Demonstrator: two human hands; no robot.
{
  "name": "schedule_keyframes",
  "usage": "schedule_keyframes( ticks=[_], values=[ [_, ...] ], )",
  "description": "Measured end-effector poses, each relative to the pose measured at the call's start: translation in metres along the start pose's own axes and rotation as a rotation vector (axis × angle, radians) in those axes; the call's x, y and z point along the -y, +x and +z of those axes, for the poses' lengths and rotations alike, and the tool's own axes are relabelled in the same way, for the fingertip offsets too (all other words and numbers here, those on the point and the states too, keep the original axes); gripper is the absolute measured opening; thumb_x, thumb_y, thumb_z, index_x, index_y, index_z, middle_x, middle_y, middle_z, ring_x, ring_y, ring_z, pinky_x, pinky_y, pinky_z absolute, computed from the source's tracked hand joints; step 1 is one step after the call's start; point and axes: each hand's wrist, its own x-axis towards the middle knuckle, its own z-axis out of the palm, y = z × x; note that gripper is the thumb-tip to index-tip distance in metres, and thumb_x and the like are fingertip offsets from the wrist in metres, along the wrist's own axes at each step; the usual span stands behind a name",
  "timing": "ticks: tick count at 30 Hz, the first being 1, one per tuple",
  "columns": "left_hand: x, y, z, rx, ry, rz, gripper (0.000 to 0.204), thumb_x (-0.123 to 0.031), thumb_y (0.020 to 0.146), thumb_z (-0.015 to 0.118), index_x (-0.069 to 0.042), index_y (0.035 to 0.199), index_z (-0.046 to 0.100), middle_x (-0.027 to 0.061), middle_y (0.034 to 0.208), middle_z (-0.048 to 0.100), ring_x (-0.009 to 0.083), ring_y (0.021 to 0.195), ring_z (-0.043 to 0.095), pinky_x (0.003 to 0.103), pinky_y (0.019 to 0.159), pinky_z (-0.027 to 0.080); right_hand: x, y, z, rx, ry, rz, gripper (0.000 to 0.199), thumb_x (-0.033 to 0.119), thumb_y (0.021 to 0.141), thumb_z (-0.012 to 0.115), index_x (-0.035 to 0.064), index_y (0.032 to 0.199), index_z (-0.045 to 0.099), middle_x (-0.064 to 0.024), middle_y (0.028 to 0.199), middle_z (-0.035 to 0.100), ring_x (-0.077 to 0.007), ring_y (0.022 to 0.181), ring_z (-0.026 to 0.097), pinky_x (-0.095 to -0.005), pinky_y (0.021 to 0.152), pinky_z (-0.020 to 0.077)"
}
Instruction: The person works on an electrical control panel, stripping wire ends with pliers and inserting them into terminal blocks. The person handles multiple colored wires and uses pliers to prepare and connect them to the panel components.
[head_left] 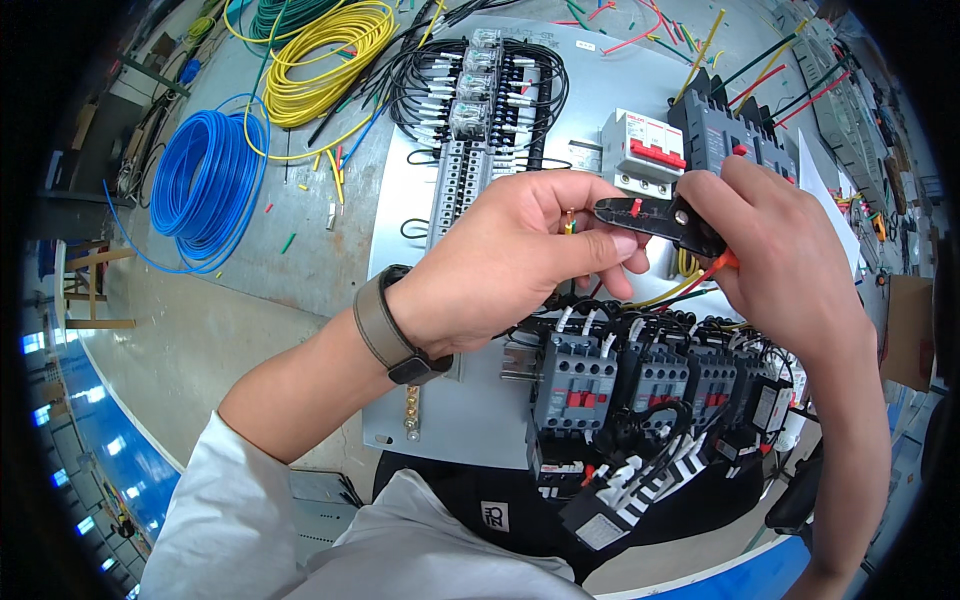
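Observation:
Over the metal mounting plate (400, 220), my two hands meet. My right hand (785, 235) is wrapped round wire strippers (665, 222) with black jaws and a red-orange grip, their tip pointing left. My left hand (505, 240), with a banded watch on its wrist, pinches a thin wire (570, 222); a yellowish end with a coppery tip shows between thumb and forefinger. The stripper jaws touch or overlap the left fingertips, and a small red piece (636, 207) shows at the jaws. Fingers hide most of the pinched wire.
Below the hands sit several grey contactors (578, 385) with black wiring. A white breaker (643, 148) and a dark grey breaker (725, 130) stand beyond. Terminal blocks (455, 195) and relays (470, 118) fill the middle. Left lie blue (205, 190) and yellow wire coils (330, 60).

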Motion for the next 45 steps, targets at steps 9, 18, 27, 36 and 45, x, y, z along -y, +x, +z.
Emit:
schedule_keyframes(
  ticks=[9,18,27,36,45],
  values=[
    [0.001,0.002,-0.001,0.012,0.047,0.010,0.021,-0.013,0.108,0.070,-0.001,0.125,0.070,0.0076,0.109,0.078,0.0098,0.089,0.072,0.026,0.087,0.059,-0.010,0.001,-0.018,-0.322,0.474,0.347,0.029,0.019,0.104,0.072,0.0037,0.129,0.067,-0.0019,0.104,0.067,-0.0134,0.089,0.060,-0.0338,0.080,0.0495],
    [-0.005,0.000,0.003,0.069,0.109,0.009,0.018,-0.014,0.106,0.072,-0.003,0.120,0.074,0.0066,0.112,0.078,0.0107,0.104,0.072,0.026,0.093,0.055,-0.010,-0.031,-0.018,-0.100,0.367,0.323,0.035,0.015,0.096,0.079,-0.0011,0.124,0.067,-0.0169,0.107,0.067,-0.0310,0.097,0.066,-0.0392,0.089,0.0521],
    [-0.010,0.000,0.007,0.090,0.223,0.015,0.024,-0.012,0.103,0.076,-0.004,0.125,0.071,0.0047,0.111,0.076,0.0107,0.105,0.071,0.026,0.093,0.056,-0.001,-0.049,-0.020,-0.119,0.139,0.307,0.037,0.006,0.093,0.078,0.0024,0.128,0.068,-0.0149,0.103,0.061,-0.0307,0.092,0.064,-0.0415,0.081,0.0507],
    [-0.025,0.014,0.000,0.180,0.257,-0.072,0.030,-0.020,0.111,0.063,0.003,0.129,0.071,0.0097,0.114,0.075,0.0160,0.096,0.072,0.031,0.089,0.062,0.039,-0.073,-0.043,-0.351,0.119,0.387,0.041,-0.004,0.091,0.077,0.0023,0.131,0.068,-0.0131,0.105,0.064,-0.0237,0.087,0.064,-0.0350,0.077,0.0508],
    [-0.018,0.039,0.003,0.459,0.270,-0.072,0.015,-0.012,0.107,0.070,0.000,0.116,0.072,0.0024,0.104,0.074,0.0104,0.094,0.068,0.028,0.091,0.056,0.085,-0.103,-0.047,-0.105,0.385,0.603,0.044,-0.010,0.076,0.072,0.0006,0.119,0.067,-0.0156,0.094,0.062,-0.0331,0.079,0.061,-0.0416,0.068,0.0469]
  ],
)
